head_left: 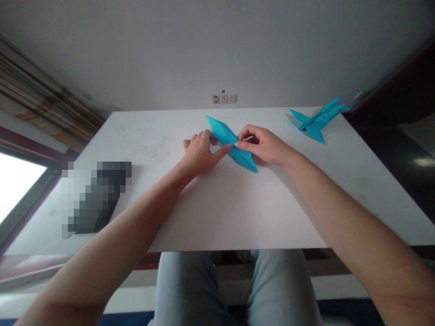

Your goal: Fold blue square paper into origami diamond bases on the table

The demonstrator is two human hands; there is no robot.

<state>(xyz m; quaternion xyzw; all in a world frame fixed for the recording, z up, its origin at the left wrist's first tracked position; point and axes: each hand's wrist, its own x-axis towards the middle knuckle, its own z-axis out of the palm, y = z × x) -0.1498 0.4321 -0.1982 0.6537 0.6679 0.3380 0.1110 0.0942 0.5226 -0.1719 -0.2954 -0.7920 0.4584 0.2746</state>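
Note:
A blue sheet of folded paper (224,133), long and pointed at both ends, slants across the middle of the table between my hands. My left hand (203,154) grips its left side, the thumb lying on top near the centre and the fingers partly hidden at the edge. From the other side my right hand (261,144) pinches the paper's right edge near its middle, thumb and forefinger close together. At the back right rests a finished-looking blue origami figure (317,122) with several pointed parts, apart from both hands.
The white table (238,213) reaches back to a grey wall with sockets (224,98). A dark, pixelated object (98,199) stands at the left, beside my left forearm. Further left are a curtain (44,86) and a window (16,181). My legs are under the front edge.

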